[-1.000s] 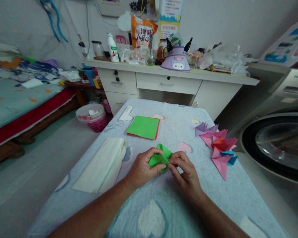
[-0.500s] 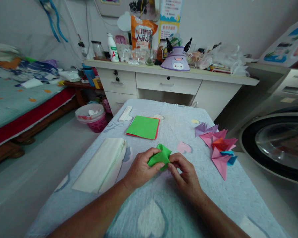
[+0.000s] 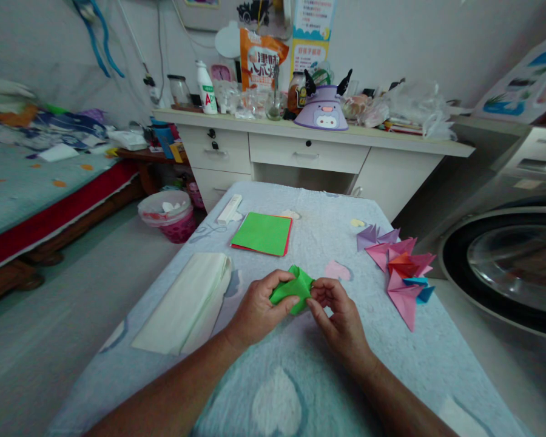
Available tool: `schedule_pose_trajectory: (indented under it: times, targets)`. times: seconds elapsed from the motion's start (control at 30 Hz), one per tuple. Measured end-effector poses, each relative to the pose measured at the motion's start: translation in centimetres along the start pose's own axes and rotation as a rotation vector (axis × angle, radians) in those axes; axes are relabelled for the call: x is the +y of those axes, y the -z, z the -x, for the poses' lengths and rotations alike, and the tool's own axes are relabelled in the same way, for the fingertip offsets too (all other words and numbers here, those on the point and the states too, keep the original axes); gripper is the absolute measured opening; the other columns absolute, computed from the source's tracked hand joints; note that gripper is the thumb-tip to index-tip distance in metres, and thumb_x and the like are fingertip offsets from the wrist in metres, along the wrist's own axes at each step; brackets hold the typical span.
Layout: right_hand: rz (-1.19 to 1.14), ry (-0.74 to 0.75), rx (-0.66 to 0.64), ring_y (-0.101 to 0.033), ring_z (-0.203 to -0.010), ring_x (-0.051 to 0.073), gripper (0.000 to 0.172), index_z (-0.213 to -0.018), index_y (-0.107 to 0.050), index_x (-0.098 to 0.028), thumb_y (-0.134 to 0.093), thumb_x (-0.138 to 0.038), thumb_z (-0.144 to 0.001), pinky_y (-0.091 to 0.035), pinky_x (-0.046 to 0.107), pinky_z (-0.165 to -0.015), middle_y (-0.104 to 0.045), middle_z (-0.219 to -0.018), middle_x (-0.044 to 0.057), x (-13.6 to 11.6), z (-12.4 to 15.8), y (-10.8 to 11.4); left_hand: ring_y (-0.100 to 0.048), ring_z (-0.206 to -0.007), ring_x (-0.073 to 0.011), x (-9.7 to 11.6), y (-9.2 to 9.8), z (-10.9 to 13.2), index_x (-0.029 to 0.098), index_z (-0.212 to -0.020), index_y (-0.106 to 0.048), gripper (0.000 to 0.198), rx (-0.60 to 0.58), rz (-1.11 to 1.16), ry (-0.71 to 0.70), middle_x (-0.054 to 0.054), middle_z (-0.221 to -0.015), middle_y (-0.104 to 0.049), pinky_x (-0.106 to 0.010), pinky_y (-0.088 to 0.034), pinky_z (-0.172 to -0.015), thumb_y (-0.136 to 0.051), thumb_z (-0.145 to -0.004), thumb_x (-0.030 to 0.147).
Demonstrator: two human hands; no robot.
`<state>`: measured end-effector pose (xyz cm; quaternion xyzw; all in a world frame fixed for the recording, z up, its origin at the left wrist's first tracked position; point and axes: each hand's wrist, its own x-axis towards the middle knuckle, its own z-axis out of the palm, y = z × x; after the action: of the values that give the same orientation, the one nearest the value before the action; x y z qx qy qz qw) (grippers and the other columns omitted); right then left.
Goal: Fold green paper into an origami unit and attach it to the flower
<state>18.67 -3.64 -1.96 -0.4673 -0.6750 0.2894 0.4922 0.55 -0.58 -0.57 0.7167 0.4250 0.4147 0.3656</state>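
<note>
A partly folded piece of green origami paper (image 3: 295, 290) is between my hands, above the cloth-covered table (image 3: 327, 230). My left hand (image 3: 261, 306) pinches its left side, thumb in front and fingers behind. At its right corner my right hand (image 3: 337, 312) grips the edge between thumb and fingers; part of that grip is hidden. Beyond my hands lies a stack of square paper (image 3: 262, 233), green on top with red showing under it. Folded paper figures (image 3: 403, 261) in purple, pink, orange-red and blue lie in a group on the right.
A folded whitish cloth or sheet (image 3: 186, 303) lies left of my left forearm, and a narrow white box (image 3: 230, 209) sits at the far left of the table. A pink waste bin (image 3: 177, 224) stands on the floor. Behind is a white cabinet (image 3: 218, 152); at right, a washing machine (image 3: 519, 243).
The fingers of my right hand have shifted slightly at the paper's right corner. My left hand keeps its hold, and the other things lie as before.
</note>
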Motion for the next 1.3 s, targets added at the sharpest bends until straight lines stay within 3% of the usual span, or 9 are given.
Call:
schedule_pose_trajectory:
  times: [0.2, 0.43, 0.53, 0.63, 0.83, 1.03, 1.17, 1.3]
  targets:
    - [-0.004, -0.01, -0.012, -0.057, -0.072, 0.015, 0.043, -0.129, -0.039, -0.025, -0.056, -0.021, -0.089, -0.049, 0.028, -0.066, -0.058, -0.084, 0.0, 0.0, 0.0, 0.0, -0.063, -0.084, -0.015, -0.2, -0.1, 0.0, 0.02, -0.104, -0.061, 0.025, -0.009, 0.017, 0.01, 0.0, -0.093, -0.069, -0.025, -0.049, -0.077, -0.064, -0.08, 0.021]
    - [0.144, 0.062, 0.052, -0.051, -0.097, 0.021, 0.016, -0.1, -0.056, -0.023, -0.062, -0.024, -0.086, -0.044, 0.035, -0.084, -0.052, -0.099, 0.005, -0.6, -0.5, 0.8, -0.062, -0.095, -0.0151, 0.1, -0.1, 0.0, 0.023, -0.112, -0.055, 0.037, -0.057, 0.129, -0.003, -0.001, -0.102, -0.066, -0.026, -0.047, -0.085, -0.063, -0.077, 0.012]
    - [0.055, 0.035, 0.03, -0.053, -0.092, 0.019, 0.012, -0.094, -0.055, -0.023, -0.063, -0.025, -0.085, -0.043, 0.033, -0.083, -0.053, -0.094, 0.002, -0.6, -0.6, 0.9, -0.061, -0.078, -0.0115, 0.2, -0.2, 0.0, 0.024, -0.124, -0.045, 0.051, -0.11, 0.19, 0.044, 0.002, -0.088, -0.063, -0.022, -0.047, -0.072, -0.062, -0.078, 0.01]
    - [-0.057, -0.05, -0.084, -0.054, -0.08, 0.017, 0.008, -0.091, -0.057, -0.021, -0.061, -0.028, -0.088, -0.044, 0.028, -0.073, -0.057, -0.083, 0.0, -0.5, -0.6, 0.9, -0.053, -0.063, -0.0084, 0.4, -0.2, 0.1, 0.025, -0.132, -0.04, 0.061, -0.127, 0.176, 0.08, 0.006, -0.073, -0.054, -0.019, -0.041, -0.061, -0.063, -0.077, 0.011]
    - [-0.245, -0.156, -0.125, -0.051, -0.072, 0.014, 0.016, -0.08, -0.06, -0.02, -0.061, -0.034, -0.089, -0.042, 0.026, -0.068, -0.056, -0.074, -0.002, -0.1, -0.5, 0.8, -0.053, -0.063, -0.0085, 0.2, -0.5, -0.1, 0.026, -0.135, -0.034, 0.071, -0.11, 0.409, 0.183, 0.004, -0.081, -0.057, -0.019, -0.04, -0.058, -0.07, -0.074, 0.021]
    - [-0.356, -0.239, -0.092, -0.051, -0.072, 0.015, 0.018, -0.082, -0.061, -0.02, -0.064, -0.037, -0.087, -0.042, 0.026, -0.068, -0.057, -0.074, -0.001, 0.5, -0.6, 0.8, -0.055, -0.07, -0.0121, -0.6, -1.5, -0.3, 0.013, -0.093, -0.061, 0.033, -0.2, 0.563, 0.254, 0.0, -0.078, -0.061, -0.023, -0.044, -0.065, -0.075, -0.072, 0.034]
    - [-0.378, -0.262, -0.106, -0.051, -0.071, 0.015, 0.02, -0.077, -0.061, -0.02, -0.065, -0.037, -0.085, -0.042, 0.025, -0.067, -0.058, -0.074, 0.0, 0.4, -0.7, 0.7, -0.054, -0.072, -0.013, -1.0, -1.8, -0.1, 0.012, -0.092, -0.066, 0.025, -0.262, 0.538, 0.225, -0.002, -0.08, -0.063, -0.027, -0.044, -0.07, -0.067, -0.08, 0.035]
    - [-0.388, -0.273, -0.1, -0.048, -0.067, 0.013, 0.021, -0.076, -0.062, -0.02, -0.066, -0.037, -0.085, -0.04, 0.024, -0.063, -0.056, -0.07, -0.001, 0.3, -0.7, 0.7, -0.051, -0.07, -0.0119, -1.1, -1.6, -0.2, 0.012, -0.09, -0.067, 0.022, -0.296, 0.55, 0.211, -0.001, -0.078, -0.062, -0.024, -0.042, -0.066, -0.067, -0.081, 0.032]
